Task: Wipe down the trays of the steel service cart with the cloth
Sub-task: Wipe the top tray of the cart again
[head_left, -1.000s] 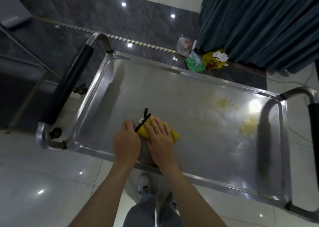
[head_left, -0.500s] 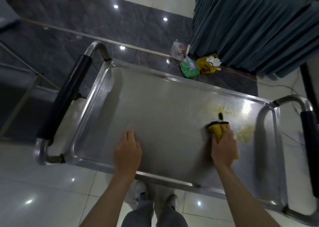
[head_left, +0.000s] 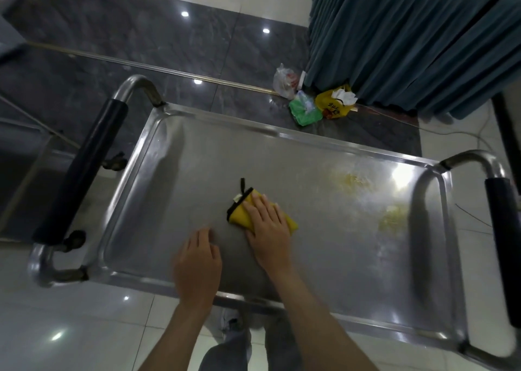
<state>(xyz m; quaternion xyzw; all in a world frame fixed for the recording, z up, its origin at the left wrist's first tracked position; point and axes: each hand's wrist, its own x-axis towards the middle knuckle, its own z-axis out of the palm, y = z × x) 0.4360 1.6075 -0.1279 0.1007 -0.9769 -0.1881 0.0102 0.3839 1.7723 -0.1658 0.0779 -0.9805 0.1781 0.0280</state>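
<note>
A: Cart first: rectangular stainless-steel service cart top tray, raised rim all round, a tubular steel handle with a black foam grip at the left end and another at the right end.

B: Surface condition?

A: Two yellowish residue smears toward the tray's right end, one nearer the far edge, one nearer mid-depth. Bright glare beside them.

B: Hands?

A: Right hand lies flat, fingers straight and together, pressing a folded yellow cloth with black edging onto the tray, roughly mid-length and nearer the near edge. Nothing is curled round the cloth. Left hand rests palm-down on the tray just left of it, by the near rim, fingers loosely extended, holding nothing; slightly blurred.

B: Off the cart?

A: Beyond the far edge, on the floor against a dark teal pleated curtain: small white, green and yellow plastic bags.
</note>
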